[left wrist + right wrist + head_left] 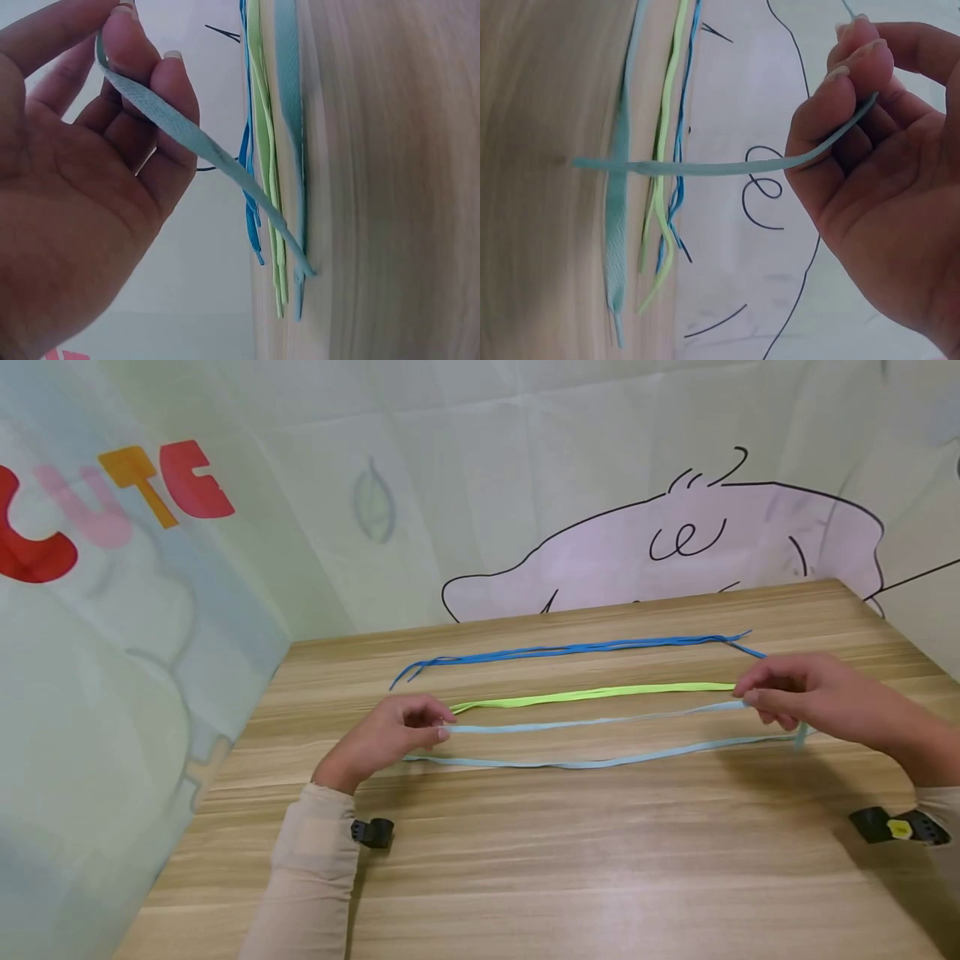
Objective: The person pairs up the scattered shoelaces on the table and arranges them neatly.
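A pale blue shoelace (570,724) stretches between both hands above the wooden table. My left hand (386,735) pinches it near one end between thumb and fingers; in the left wrist view its loose tail (195,142) hangs down toward the table. My right hand (832,702) pinches the other end, and a short tail (720,167) dangles below those fingers. A second pale blue shoelace (592,764) lies on the table nearer the body. Just beyond the held lace lies a lime green shoelace pair (600,693), partly hidden by the hands at its ends.
Farthest back on the wooden table (585,877) lies a bundle of blue shoelaces (570,649), its tips splayed. A printed curtain (450,485) with cartoon drawings and letters hangs right behind the table and along its left side.
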`<act>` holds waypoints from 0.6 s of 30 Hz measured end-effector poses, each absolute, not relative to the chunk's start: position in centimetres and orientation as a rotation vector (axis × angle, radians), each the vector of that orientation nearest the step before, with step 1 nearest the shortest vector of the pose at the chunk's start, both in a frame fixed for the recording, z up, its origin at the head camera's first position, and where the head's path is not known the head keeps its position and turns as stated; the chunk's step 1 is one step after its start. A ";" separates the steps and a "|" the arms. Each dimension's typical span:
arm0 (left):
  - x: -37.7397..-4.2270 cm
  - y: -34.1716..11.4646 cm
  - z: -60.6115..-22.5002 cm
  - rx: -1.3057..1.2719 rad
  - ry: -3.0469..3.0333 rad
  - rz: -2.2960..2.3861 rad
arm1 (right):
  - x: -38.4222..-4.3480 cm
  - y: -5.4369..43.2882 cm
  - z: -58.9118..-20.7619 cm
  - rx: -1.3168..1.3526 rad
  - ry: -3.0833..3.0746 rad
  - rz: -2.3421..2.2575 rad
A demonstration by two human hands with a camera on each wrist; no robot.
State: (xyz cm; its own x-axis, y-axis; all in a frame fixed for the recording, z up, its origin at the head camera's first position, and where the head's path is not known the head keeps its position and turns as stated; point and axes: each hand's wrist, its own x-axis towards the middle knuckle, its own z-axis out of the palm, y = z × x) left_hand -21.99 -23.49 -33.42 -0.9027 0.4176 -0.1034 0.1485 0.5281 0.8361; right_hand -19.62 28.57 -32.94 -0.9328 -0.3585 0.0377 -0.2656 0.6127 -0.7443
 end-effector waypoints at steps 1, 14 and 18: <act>-22.0 -23.5 -33.4 0.462 2.482 1.310 | -19.6 28.7 -32.9 -0.525 2.718 -1.215; -22.3 -24.2 -34.1 0.412 2.539 1.210 | -20.0 30.0 -33.6 -0.481 2.753 -1.109; -22.4 -24.4 -34.3 0.406 2.536 1.205 | -20.3 30.4 -34.1 -0.428 2.767 -1.047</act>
